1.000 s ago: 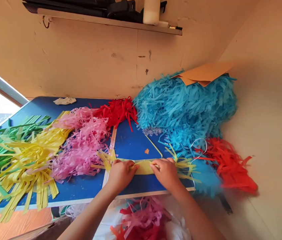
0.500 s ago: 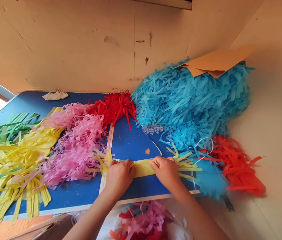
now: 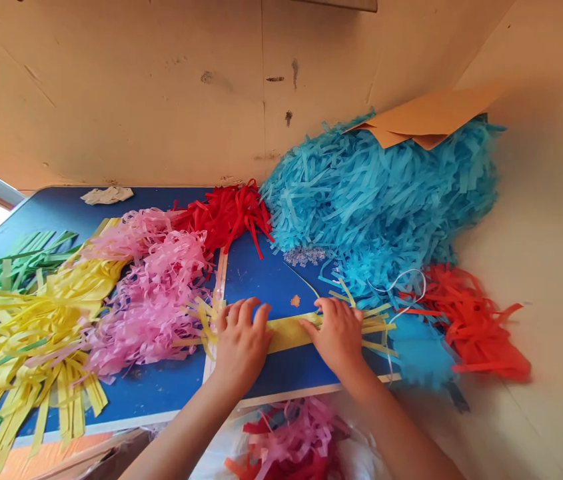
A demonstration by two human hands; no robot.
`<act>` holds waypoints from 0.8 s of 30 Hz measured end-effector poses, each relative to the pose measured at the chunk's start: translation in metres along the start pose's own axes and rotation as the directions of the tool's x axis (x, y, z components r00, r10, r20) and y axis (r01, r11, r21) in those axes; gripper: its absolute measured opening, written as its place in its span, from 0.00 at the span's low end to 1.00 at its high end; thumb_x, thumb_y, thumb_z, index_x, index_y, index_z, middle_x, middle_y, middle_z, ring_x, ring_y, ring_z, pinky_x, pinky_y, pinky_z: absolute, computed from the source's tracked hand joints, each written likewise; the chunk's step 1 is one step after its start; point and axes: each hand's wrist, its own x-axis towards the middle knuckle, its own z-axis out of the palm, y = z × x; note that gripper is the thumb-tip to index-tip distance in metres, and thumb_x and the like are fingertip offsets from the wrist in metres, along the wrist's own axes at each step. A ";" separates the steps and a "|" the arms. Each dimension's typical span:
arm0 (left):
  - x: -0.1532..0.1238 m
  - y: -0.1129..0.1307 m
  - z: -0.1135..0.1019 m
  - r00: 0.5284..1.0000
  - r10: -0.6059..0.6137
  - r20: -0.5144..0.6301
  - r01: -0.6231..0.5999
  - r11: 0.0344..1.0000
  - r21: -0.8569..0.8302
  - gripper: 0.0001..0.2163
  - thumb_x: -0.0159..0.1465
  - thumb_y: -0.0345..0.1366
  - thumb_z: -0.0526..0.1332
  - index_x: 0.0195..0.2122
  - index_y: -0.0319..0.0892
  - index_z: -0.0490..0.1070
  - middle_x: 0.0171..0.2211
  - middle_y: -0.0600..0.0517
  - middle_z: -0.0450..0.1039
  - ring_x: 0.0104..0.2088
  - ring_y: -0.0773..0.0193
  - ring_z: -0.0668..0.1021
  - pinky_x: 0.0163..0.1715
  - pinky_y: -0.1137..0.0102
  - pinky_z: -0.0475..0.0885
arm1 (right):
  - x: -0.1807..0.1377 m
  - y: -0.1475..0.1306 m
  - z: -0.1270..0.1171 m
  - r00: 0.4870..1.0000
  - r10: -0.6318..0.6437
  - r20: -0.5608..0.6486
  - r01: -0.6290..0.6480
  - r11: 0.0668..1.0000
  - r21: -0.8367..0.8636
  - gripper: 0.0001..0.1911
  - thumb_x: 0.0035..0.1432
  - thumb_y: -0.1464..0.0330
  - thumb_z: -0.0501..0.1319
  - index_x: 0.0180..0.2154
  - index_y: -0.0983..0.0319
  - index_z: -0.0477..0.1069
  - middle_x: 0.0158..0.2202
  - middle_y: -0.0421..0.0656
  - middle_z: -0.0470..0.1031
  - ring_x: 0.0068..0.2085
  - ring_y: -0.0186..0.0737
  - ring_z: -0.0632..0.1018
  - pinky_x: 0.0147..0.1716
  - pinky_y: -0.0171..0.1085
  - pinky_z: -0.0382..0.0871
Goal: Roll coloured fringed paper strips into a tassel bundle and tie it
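A strip of yellow tissue paper (image 3: 288, 333), fringed at both ends, lies across the blue table in front of me. My left hand (image 3: 242, 343) is over its left part, fingers raised and apart, palm down. At the strip's right part my right hand (image 3: 337, 333) has curled fingers at the upper edge and the thumb on the paper. Cut yellow ends (image 3: 378, 327) fan out past my right hand. A thin yellow strand (image 3: 304, 280) runs up from near the right fingers.
Pink (image 3: 154, 293), yellow (image 3: 81, 280), green (image 3: 26, 263) and red (image 3: 226, 217) paper fringes lie at left and back. A large blue fringe heap (image 3: 381, 193) carries orange sheets (image 3: 421, 120). White string (image 3: 424, 290) and red fringe (image 3: 476, 320) are at right.
My left hand has loosened from its grip on the yellow strip, its fingers lifting and spreading. My right hand has shifted slightly, its fingers moving up along the strip's edge.
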 end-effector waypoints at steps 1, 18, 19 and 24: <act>0.000 -0.002 0.000 0.990 0.138 -0.030 -0.138 0.990 0.006 0.10 0.65 0.32 0.61 0.48 0.44 0.73 0.51 0.43 0.76 0.50 0.48 0.75 0.51 0.54 0.62 | -0.001 0.000 -0.002 0.997 -0.011 -0.079 0.009 1.000 -0.025 0.15 0.56 0.66 0.69 0.44 0.61 0.71 0.43 0.49 0.78 0.44 0.53 0.75 0.45 0.46 0.56; -0.001 -0.008 -0.008 0.942 0.327 0.073 -0.321 0.944 -0.080 0.11 0.63 0.25 0.54 0.35 0.43 0.75 0.34 0.49 0.79 0.38 0.55 0.79 0.63 0.42 0.46 | 0.010 0.027 -0.012 0.796 -0.555 0.241 0.433 0.801 0.413 0.19 0.46 0.78 0.59 0.43 0.62 0.72 0.43 0.46 0.76 0.45 0.45 0.75 0.46 0.42 0.61; -0.002 -0.010 -0.008 0.953 0.297 0.058 -0.290 0.952 -0.098 0.11 0.63 0.26 0.54 0.36 0.43 0.75 0.34 0.50 0.80 0.37 0.56 0.80 0.64 0.42 0.45 | 0.012 0.027 -0.012 0.800 -0.551 0.238 0.424 0.799 0.427 0.18 0.47 0.77 0.60 0.42 0.62 0.73 0.43 0.46 0.77 0.45 0.45 0.76 0.46 0.42 0.61; -0.007 -0.005 -0.014 0.966 0.255 0.047 -0.249 0.962 -0.109 0.13 0.62 0.40 0.62 0.45 0.41 0.74 0.38 0.47 0.80 0.42 0.51 0.80 0.65 0.41 0.42 | 0.019 0.028 -0.012 0.822 -0.520 0.232 0.369 0.796 0.479 0.08 0.58 0.76 0.61 0.34 0.60 0.77 0.38 0.40 0.80 0.41 0.38 0.79 0.44 0.38 0.62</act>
